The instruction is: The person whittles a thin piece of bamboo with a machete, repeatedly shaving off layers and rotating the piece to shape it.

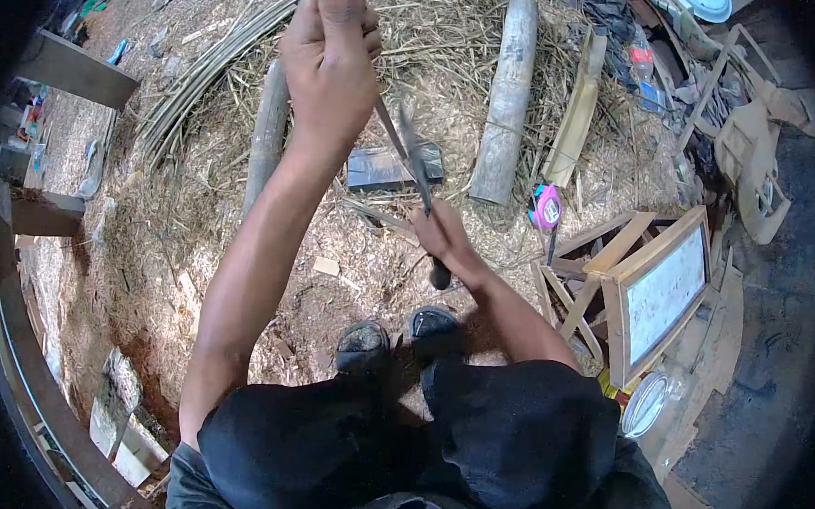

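My left hand (330, 61), raised at the top centre, is closed round a thin dark strip (388, 126) that slants down towards the right hand. Lower and to the right, my right hand (445, 236) is wrapped round the handle of a knife (413, 153); its blade points up and lies against or across the strip. The blade is slightly blurred. Behind the knife a dark rectangular block (394, 166) rests on the ground.
Bamboo poles (505, 103) and cut strips (205, 78) lie ahead. A pink tape measure (546, 208) sits right of the poles. Nearer on the right stands a wooden frame (659, 295) with a white panel. Shavings cover the ground (151, 232).
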`<state>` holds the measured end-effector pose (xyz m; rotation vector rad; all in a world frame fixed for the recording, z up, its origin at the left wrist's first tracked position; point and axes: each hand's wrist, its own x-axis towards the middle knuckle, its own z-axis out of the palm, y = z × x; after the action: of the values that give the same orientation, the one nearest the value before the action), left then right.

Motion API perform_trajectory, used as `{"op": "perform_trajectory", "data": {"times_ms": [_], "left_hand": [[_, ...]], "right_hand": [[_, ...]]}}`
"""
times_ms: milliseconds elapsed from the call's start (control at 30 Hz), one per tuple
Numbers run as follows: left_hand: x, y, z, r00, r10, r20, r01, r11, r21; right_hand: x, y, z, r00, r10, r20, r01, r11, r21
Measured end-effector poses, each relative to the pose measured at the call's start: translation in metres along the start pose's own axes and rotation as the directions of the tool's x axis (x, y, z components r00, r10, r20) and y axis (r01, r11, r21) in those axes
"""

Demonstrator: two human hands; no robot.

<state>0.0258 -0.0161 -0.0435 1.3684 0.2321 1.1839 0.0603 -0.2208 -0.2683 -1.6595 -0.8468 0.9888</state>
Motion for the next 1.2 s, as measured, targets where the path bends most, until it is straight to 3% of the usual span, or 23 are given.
{"op": "perform_trajectory", "data": {"times_ms": [67,100,167,267,333,400,433,467,533,567,633,667,733,767,800,867,900,933,1000,1033,1100,1133,1200], "left_hand": [[-0.003,0.001,0.001,1.0,-0.023,0.021,0.023,0.999,-0.025],[-0.006,0.009,0.007,0.997,-0.072,0.041,0.077,0.988,-0.134],[0.002,0.009,0.008,0.985,-0.143,0.096,0.17,0.901,-0.398],[0.003,0.003,-0.001,0.96,-0.247,0.134,0.272,0.934,-0.233],[0.007,0.002,-0.004,0.948,-0.281,0.148,0.312,0.913,-0.263],[0.009,0.004,-0.01,0.918,-0.301,0.258,0.376,0.868,-0.325],[0.009,0.007,-0.01,0.928,-0.306,0.211,0.362,0.872,-0.328],[0.012,0.01,-0.01,0.932,-0.299,0.205,0.354,0.875,-0.33],[0.013,0.011,-0.008,0.938,-0.302,0.171,0.347,0.837,-0.424],[0.016,0.0,-0.011,0.943,-0.22,0.25,0.312,0.846,-0.432],[0.012,-0.004,-0.01,0.945,-0.246,0.216,0.318,0.846,-0.428],[0.014,0.0,-0.006,0.95,-0.251,0.186,0.308,0.852,-0.423],[0.017,0.004,-0.008,0.936,-0.27,0.228,0.347,0.824,-0.449],[0.019,-0.002,-0.01,0.945,-0.264,0.195,0.325,0.836,-0.443],[0.02,-0.008,-0.013,0.952,-0.261,0.161,0.305,0.848,-0.434],[0.02,-0.002,-0.012,0.961,-0.243,0.129,0.275,0.872,-0.404],[0.016,0.0,-0.012,0.963,-0.207,0.173,0.256,0.903,-0.344],[0.01,0.003,-0.012,0.959,-0.179,0.218,0.237,0.929,-0.283],[0.005,0.008,-0.005,0.956,-0.224,0.19,0.264,0.938,-0.225],[0.003,0.008,-0.003,0.961,-0.221,0.163,0.249,0.952,-0.18],[0.004,0.0,-0.007,0.968,-0.175,0.182,0.202,0.969,-0.144],[0.003,-0.003,-0.007,0.968,-0.176,0.177,0.202,0.969,-0.141],[0.002,-0.009,-0.001,0.984,-0.118,0.136,0.148,0.962,-0.23]], "right_hand": [[-0.017,-0.082,-0.008,1.0,0.003,-0.014,0.002,0.941,0.338],[-0.008,-0.08,-0.015,0.998,-0.049,0.026,0.048,0.998,0.041],[0.016,-0.104,-0.01,0.997,-0.053,-0.062,0.052,0.999,-0.017],[0.017,-0.144,-0.004,0.979,-0.078,-0.189,0.081,0.997,0.006],[0.017,-0.142,0.001,0.971,-0.107,-0.215,0.127,0.989,0.078],[0.019,-0.101,0.008,0.975,-0.12,-0.188,0.119,0.993,-0.019],[0.012,-0.085,0.003,0.99,0.118,-0.078,-0.103,0.98,0.172],[0.006,-0.073,-0.008,1.0,-0.018,0.001,0.017,0.99,0.137],[0.016,-0.06,-0.022,0.983,0.167,0.081,-0.141,0.957,-0.254],[0.015,-0.061,-0.021,0.982,0.169,0.081,-0.143,0.955,-0.258],[0.004,-0.067,-0.006,0.991,0.105,-0.087,-0.104,0.994,0.027],[0.007,-0.055,0.001,0.991,0.103,-0.091,-0.101,0.995,0.027],[0.012,-0.015,0.013,0.982,0.149,-0.119,-0.159,0.984,-0.081],[0.011,-0.01,0.012,0.97,0.204,-0.135,-0.237,0.922,-0.306],[0.007,-0.003,0.01,0.97,0.2,-0.138,-0.234,0.922,-0.307],[-0.001,0.009,0.001,0.984,0.005,-0.18,-0.028,0.991,-0.128],[-0.001,-0.042,-0.015,0.988,0.144,0.049,-0.15,0.977,0.151],[0.002,-0.069,-0.017,0.986,0.157,0.055,-0.164,0.975,0.153],[0.015,-0.108,-0.017,0.982,0.183,-0.043,-0.188,0.972,-0.142],[0.013,-0.126,-0.017,0.981,0.188,-0.039,-0.191,0.971,-0.14],[0.014,-0.149,-0.015,0.996,0.022,-0.089,-0.013,0.995,0.1],[0.015,-0.148,-0.011,0.996,0.022,-0.083,-0.013,0.995,0.101],[0.015,-0.137,-0.002,0.951,-0.259,-0.168,0.236,0.961,-0.141]]}}
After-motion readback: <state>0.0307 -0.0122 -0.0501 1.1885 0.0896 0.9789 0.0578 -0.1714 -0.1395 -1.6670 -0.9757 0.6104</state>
